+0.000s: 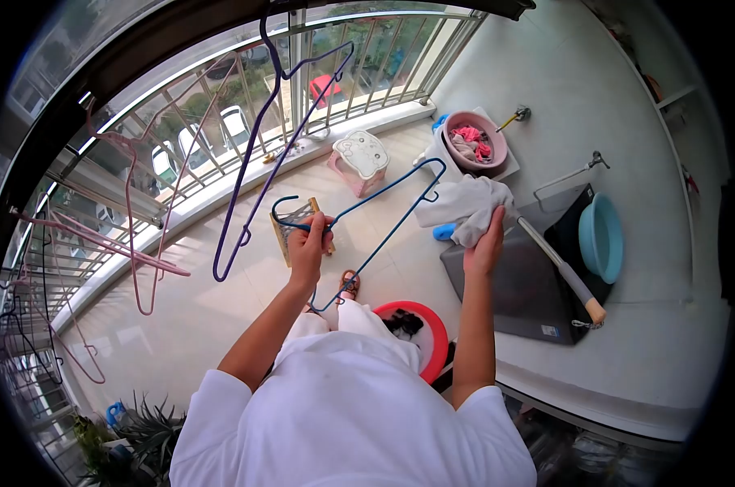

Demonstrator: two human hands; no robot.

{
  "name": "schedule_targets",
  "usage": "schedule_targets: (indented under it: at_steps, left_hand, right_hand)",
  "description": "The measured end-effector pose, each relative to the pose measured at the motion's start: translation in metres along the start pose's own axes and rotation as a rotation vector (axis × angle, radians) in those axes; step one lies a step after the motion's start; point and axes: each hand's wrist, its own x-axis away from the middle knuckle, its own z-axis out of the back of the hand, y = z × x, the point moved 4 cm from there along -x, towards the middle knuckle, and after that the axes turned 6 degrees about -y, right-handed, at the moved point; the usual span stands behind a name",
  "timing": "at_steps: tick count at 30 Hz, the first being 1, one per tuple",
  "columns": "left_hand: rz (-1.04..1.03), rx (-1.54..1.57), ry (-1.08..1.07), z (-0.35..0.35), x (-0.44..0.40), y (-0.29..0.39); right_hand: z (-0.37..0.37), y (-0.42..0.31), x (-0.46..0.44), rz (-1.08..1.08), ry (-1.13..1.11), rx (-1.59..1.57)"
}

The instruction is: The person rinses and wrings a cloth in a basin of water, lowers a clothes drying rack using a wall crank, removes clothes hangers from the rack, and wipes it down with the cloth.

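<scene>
Blue hanger [383, 246] is clamped by left fingers [316, 231], white cloth [463, 203] by right fingers [492, 235] near it; hanging's seemingly being readied, spreading likely needed!

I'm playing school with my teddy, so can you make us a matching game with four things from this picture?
1. blue hanger
2. pale cloth
3. red basin
4. pink basin

A. has bright pink clothing inside
B. in the right hand
C. has a dark bundle inside
D. in the left hand

Pairs: 1-D, 2-B, 3-C, 4-A
</scene>
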Motion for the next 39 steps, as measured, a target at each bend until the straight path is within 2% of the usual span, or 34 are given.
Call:
schedule_targets:
  at_steps: [3,5,7,9,10,15,16,17,18,21,23,27,31,34,35,39]
  left_hand:
    - [-0.232,-0.109,-0.089,-0.028,0.01,0.014]
    - [-0.361,-0.181,-0.114,-0.056,0.029,0.023]
    - [-0.417,-0.293,-0.195,-0.065,0.042,0.012]
    - [-0.331,-0.265,-0.199,-0.066,0.049,0.006]
    - [-0.292,-0.259,-0.196,-0.062,0.046,0.008]
    - [-0.06,-0.195,-0.198,-0.029,0.036,0.014]
    - [0.017,-0.184,-0.14,-0.025,0.033,0.022]
    - [0.0,-0.171,-0.097,-0.023,0.027,0.032]
    - [-0.018,-0.099,-0.067,-0.017,0.02,0.039]
    - [-0.02,0.043,-0.009,0.004,-0.003,0.054]
    - [0.009,0.039,-0.068,0.0,-0.007,0.058]
    - [0.109,0.094,-0.153,-0.026,-0.013,0.046]
    - [0.115,0.248,-0.155,-0.049,-0.022,0.033]
    - [0.104,0.351,-0.096,-0.058,-0.039,0.045]
    - [0.092,0.383,-0.078,-0.059,-0.046,0.052]
    - [-0.024,0.368,-0.06,-0.06,-0.069,0.076]
  right_hand:
    - [-0.033,0.005,-0.006,0.086,-0.248,0.608]
    - [-0.053,0.022,-0.012,0.396,-0.3,0.731]
    - [-0.051,0.026,-0.029,0.36,-0.219,0.678]
    - [-0.051,0.035,-0.043,0.376,-0.162,0.631]
    - [-0.049,0.036,-0.047,0.303,-0.206,0.613]
    - [-0.054,0.012,-0.047,0.371,-0.267,0.663]
    - [-0.05,0.012,-0.05,0.348,-0.288,0.656]
    - [-0.048,0.011,-0.05,0.323,-0.31,0.652]
    - [-0.046,0.007,-0.049,0.295,-0.258,0.491]
    - [-0.019,0.01,-0.046,0.016,0.012,-0.112]
    - [-0.018,0.023,-0.041,-0.066,-0.113,-0.074]
    - [-0.068,0.037,-0.007,-0.171,-0.317,-0.068]
    - [-0.099,0.044,0.011,-0.085,-0.286,-0.008]
    - [-0.099,0.055,0.028,0.045,-0.375,0.199]
    - [-0.096,0.057,0.037,0.068,-0.412,0.376]
    - [-0.076,0.082,0.06,0.1,-0.557,0.676]
